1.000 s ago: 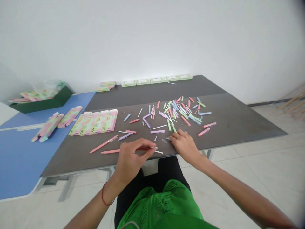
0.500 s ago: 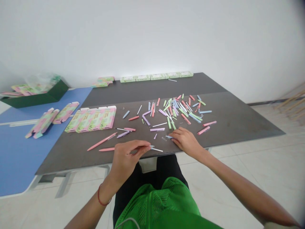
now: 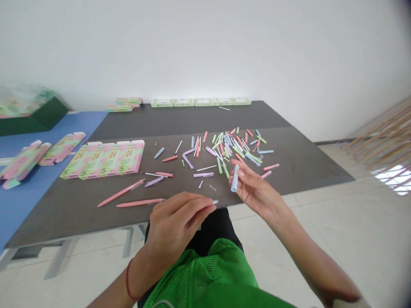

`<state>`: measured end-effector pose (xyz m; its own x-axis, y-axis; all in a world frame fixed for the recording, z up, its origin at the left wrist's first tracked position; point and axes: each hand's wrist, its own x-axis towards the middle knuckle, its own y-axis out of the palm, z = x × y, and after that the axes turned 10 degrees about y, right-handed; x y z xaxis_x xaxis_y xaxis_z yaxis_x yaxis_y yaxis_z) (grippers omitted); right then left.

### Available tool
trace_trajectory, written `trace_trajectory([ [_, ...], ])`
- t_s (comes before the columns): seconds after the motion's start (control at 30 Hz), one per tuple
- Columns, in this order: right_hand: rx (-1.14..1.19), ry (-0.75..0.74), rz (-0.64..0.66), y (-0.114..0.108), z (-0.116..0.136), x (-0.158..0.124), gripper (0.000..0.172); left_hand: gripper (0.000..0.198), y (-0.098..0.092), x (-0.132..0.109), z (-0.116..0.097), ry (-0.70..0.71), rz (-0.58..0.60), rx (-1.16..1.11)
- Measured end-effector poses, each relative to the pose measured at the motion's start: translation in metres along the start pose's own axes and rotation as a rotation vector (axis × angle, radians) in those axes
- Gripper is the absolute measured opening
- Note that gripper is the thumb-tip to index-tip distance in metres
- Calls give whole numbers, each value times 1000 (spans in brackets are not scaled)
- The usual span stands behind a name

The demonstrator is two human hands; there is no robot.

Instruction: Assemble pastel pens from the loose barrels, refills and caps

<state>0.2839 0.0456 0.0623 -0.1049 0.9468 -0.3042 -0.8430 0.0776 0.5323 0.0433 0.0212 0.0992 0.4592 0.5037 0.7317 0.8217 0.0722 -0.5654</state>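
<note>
Bright, even light with sun glare on the floor (image 3: pixel 393 182), edges warped.

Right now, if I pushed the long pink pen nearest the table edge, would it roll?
The pink pen looks round, so it'd probably roll on the smooth dark tabletop. Its plastic body likely feels light and stiff.

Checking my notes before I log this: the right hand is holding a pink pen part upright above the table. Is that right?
No, the pen part in the right hand is light blue, not pink, as the head view shows. It is held upright above the table.
</note>
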Motion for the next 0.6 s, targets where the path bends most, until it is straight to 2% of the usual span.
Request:
trace_trajectory([
  [0.13,41,12,14,3,-11,1,41,10,4,3,-4,29,-31,-7],
  [0.33,23,-9,4,4,-15,5,38,13,4,-1,0,20,-54,5],
  [0.47,144,62,20,3,-19,12,27,11,4,-3,4,-20,-50,14],
  [0.6,165,91,34,0,-25,18,20,7,6,-3,4,-47,-28,15],
])
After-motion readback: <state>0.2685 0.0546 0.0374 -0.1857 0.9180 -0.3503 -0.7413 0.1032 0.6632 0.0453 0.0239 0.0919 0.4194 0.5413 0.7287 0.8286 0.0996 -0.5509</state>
